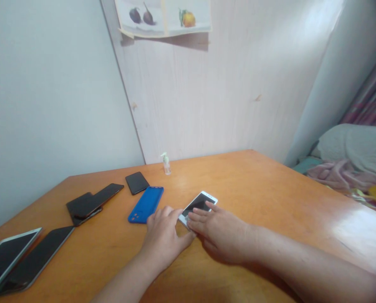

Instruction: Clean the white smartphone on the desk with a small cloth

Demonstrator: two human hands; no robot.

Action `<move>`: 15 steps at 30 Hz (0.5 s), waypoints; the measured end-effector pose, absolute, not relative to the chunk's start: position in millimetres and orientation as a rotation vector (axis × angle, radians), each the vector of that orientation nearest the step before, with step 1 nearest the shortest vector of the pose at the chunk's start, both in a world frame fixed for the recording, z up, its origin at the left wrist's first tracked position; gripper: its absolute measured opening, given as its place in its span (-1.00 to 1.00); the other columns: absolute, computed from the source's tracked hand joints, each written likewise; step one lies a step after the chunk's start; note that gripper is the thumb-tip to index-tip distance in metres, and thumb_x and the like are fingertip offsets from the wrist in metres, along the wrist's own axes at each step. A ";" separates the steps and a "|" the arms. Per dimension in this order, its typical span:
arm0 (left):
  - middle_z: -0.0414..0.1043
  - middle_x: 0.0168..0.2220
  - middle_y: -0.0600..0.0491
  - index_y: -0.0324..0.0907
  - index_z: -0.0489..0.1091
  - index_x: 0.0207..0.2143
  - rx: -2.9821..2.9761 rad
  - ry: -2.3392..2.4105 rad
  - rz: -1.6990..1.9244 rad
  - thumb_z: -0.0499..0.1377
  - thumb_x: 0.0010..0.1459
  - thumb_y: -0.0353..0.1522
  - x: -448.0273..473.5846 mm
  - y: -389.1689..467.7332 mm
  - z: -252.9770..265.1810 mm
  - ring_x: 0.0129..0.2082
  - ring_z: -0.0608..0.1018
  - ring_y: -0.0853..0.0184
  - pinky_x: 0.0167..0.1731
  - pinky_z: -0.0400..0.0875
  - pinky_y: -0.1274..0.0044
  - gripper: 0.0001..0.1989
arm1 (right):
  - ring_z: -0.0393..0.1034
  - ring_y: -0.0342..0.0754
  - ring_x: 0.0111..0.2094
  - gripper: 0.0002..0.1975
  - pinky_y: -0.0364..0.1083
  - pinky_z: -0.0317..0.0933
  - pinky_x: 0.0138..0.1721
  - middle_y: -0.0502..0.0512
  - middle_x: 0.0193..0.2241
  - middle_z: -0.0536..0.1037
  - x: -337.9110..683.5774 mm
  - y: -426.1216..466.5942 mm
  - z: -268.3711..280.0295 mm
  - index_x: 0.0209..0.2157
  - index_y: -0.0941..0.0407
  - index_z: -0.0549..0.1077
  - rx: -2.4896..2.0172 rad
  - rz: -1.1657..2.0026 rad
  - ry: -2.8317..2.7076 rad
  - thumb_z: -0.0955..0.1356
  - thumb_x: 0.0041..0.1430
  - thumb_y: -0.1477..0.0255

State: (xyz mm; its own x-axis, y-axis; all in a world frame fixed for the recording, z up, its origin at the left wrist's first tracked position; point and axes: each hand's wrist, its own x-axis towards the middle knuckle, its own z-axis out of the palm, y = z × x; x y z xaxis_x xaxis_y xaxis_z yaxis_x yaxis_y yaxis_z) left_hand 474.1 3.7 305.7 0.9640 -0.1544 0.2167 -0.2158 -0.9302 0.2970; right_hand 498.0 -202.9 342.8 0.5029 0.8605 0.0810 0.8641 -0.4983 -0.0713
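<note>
White phone (196,204) lies on table (238,181), near blue case (148,203). Left hand (164,231) at phone's near end, thumb wide of fingers; I can't tell if gripping. Right hand (219,229) over phone, fingers straight, close-set.

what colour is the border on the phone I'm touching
White; the phone shows best in the head view.

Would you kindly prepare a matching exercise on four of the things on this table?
1. white phone
2. blue phone case
3. pump bottle
4. white-framed device

A. near the table's back edge
B. cut off by the picture's left edge
C. partly covered by the right hand
D. just left of the white phone

Pairs: 1-C; 2-D; 3-A; 4-B
</note>
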 end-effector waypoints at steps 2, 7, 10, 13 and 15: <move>0.43 -0.13 0.01 0.03 0.43 -0.02 2.788 -0.266 0.279 0.24 0.06 -0.03 474.1 3.5 306.0 -0.03 0.43 0.09 -0.10 0.20 0.34 -0.55 | 0.25 0.13 0.20 -0.59 0.17 -0.08 0.27 0.27 0.13 0.46 501.1 -203.8 342.3 0.10 0.17 0.40 -2.711 -0.060 -1.418 0.22 0.24 0.46; 0.43 -0.10 -0.02 0.01 0.42 0.00 2.788 -0.250 0.246 0.23 0.06 0.02 473.4 3.4 306.5 0.00 0.42 0.07 -0.08 0.20 0.34 -0.50 | 0.29 0.14 0.17 -0.63 0.19 -0.07 0.27 0.29 0.10 0.47 496.2 -203.8 348.6 0.05 0.18 0.44 -2.668 -0.032 -1.421 0.17 0.35 0.35; 0.43 -0.11 -0.02 -0.01 0.42 -0.01 2.779 -0.254 0.248 0.21 0.08 0.03 473.0 3.1 306.5 -0.01 0.42 0.09 -0.08 0.20 0.35 -0.50 | 0.23 0.11 0.22 -0.58 0.19 -0.10 0.28 0.26 0.16 0.42 500.3 -204.6 348.2 0.12 0.14 0.38 -2.597 0.021 -1.464 0.11 0.42 0.28; 0.43 -0.11 -0.02 0.00 0.42 -0.02 2.774 -0.253 0.259 0.21 0.09 0.04 473.5 2.7 306.4 -0.02 0.42 0.10 -0.09 0.20 0.34 -0.51 | 0.17 0.19 0.26 -0.56 0.33 -0.13 0.26 0.33 0.18 0.39 514.7 -208.6 343.4 0.10 0.17 0.39 -2.749 0.027 -1.230 0.10 0.42 0.26; 0.42 -0.11 -0.02 0.00 0.42 -0.01 2.778 -0.246 0.264 0.22 0.07 0.03 474.0 2.5 306.1 -0.02 0.41 0.08 -0.10 0.19 0.34 -0.50 | 0.10 0.26 0.29 -0.55 0.41 -0.16 0.24 0.40 0.22 0.33 519.9 -209.4 340.4 0.11 0.21 0.37 -2.834 0.009 -1.081 0.11 0.42 0.26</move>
State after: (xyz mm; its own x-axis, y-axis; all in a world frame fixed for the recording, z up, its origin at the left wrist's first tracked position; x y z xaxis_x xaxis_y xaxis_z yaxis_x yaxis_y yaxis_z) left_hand 474.0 2.5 306.1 0.9677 -0.1380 0.2110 -0.2008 -0.9278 0.3144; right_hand 519.9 -209.4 340.4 0.7468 0.6642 0.0327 0.6636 -0.7410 -0.1033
